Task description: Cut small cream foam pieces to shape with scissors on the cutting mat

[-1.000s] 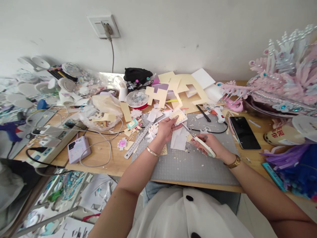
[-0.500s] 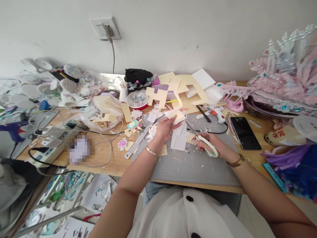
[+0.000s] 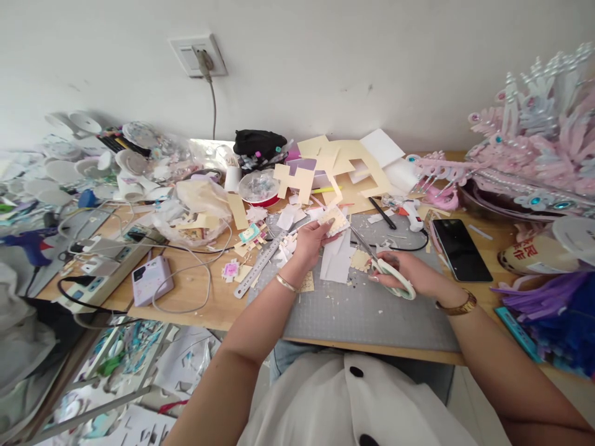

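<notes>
Cream card piece [image 3: 333,221], with a white layer under it, is held above the far left part of the cutting mat [image 3: 367,322], which lies along the desk's [image 3: 209,313] near edge. The left hand [image 3: 315,243] pinches it, thumb on top and fingers beneath, the forearm slanting forward and rightward over the near edge. The right hand [image 3: 402,271] comes in from the near right corner — wrist low, fingers curled around the handles of the scissors [image 3: 395,284], blades angled toward the card. Their tips are by its right corner; whether they touch is unclear. Under the blades, on the mat, lies a smaller scalloped card piece [image 3: 359,260], just right of some white paper [image 3: 335,260]. A steel ruler [image 3: 260,267] lies aslant left of the left wrist — a smartphone [image 3: 462,249] sits toward the desk's right edge, beyond the mat.
</notes>
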A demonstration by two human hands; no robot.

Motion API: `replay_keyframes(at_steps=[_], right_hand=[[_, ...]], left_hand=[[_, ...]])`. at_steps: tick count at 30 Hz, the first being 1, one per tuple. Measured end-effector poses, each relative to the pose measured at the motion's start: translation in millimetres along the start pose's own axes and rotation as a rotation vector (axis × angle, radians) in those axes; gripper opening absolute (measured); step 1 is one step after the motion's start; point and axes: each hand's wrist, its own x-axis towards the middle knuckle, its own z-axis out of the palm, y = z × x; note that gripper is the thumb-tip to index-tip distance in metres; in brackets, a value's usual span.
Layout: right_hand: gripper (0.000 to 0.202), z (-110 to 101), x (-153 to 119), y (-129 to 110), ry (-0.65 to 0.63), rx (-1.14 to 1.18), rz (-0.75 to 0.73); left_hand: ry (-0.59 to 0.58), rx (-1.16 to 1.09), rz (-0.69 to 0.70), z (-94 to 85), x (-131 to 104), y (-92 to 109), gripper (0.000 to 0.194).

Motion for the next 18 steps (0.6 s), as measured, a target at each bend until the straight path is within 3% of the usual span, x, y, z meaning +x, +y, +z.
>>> replay_keyframes(at_steps=[8, 11, 18], right_hand=[[0.056, -8, -4, 4, -0.046, 0.108, 0.053], [0.055, -7, -2, 8, -0.021, 0.058, 0.001], [0.039, 2, 10, 17, 0.311, -0.224, -0.136]], left_hand=[[-0.008, -0.007, 0.004, -2.8, 2, -3, 0.021], [-0.009, -0.011, 0.008, -2.7, 2, -3, 0.021], [-0.013, -0.035, 0.026, -5.3, 4, -2, 0.025]])
